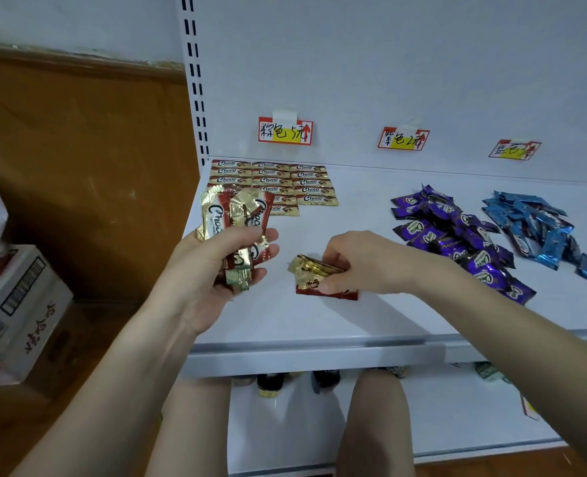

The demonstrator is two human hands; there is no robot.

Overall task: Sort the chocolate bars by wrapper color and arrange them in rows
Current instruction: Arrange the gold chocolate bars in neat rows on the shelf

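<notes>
gold-and-brown foil chocolate bars gripped fanned-out in our left hand may slip as our right hand pinches another bar mid-frame.

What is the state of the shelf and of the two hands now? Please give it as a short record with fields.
held left: the left hand grips a bunch of gold-and-red bars above the shelf's left side
held right: the right hand pinches a single gold-and-red bar resting on the shelf
sorted: gold rows lie flat at the back left, below a price label
unsorted: purple pile and blue pile, loose heaps to the right
left to do: both piles are not yet in rows
</notes>
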